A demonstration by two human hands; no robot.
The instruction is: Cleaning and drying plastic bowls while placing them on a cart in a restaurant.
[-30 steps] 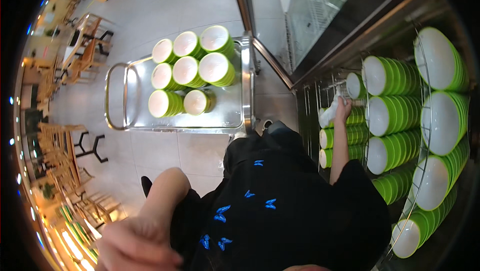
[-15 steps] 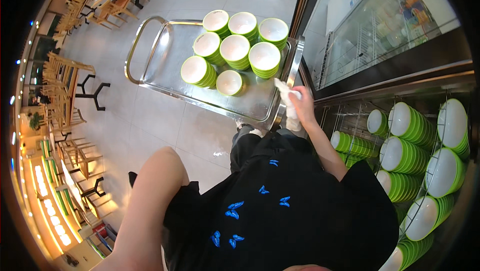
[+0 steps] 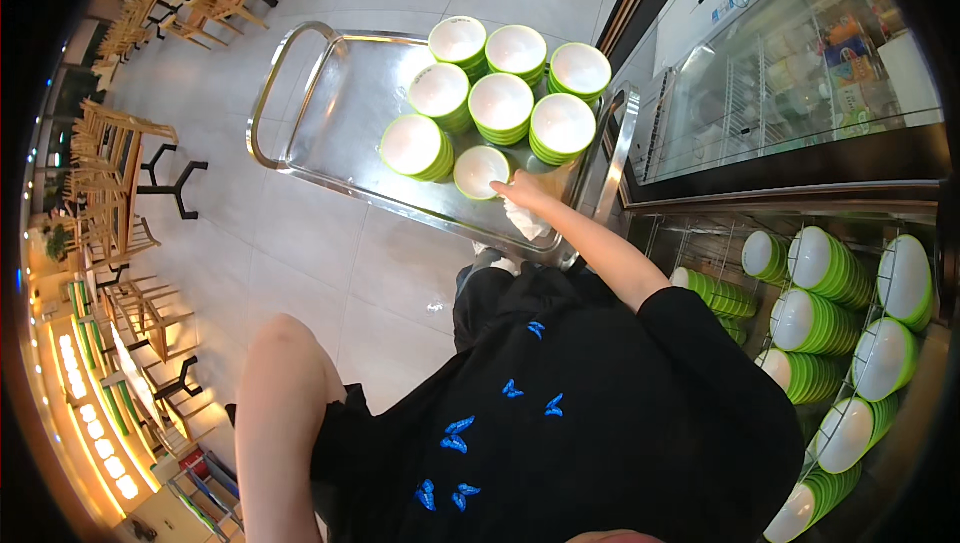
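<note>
My right hand (image 3: 524, 191) is closed at the near right rim of a white bowl (image 3: 480, 172) with a green outside, its thumb reaching over the inside. A crumpled white cloth (image 3: 528, 221) hangs from under the same hand. The bowl stands at the near edge of a group of stacked white-and-green bowls (image 3: 501, 103) on a metal trolley (image 3: 330, 103). My left arm (image 3: 285, 413) is bent at the left, and its hand is out of view.
At the right, a wire rack (image 3: 722, 243) holds many stacks of green-and-white bowls (image 3: 822, 318), lying on their sides. A glass-fronted cabinet (image 3: 800, 73) stands above it. Wooden chairs (image 3: 235, 8) and tables line the left side of the tiled floor (image 3: 290, 253).
My right hand, with the cloth, has moved left from the trolley's right edge to the near bowl and taken its rim. The trolley and bowls appear slightly shifted in view.
</note>
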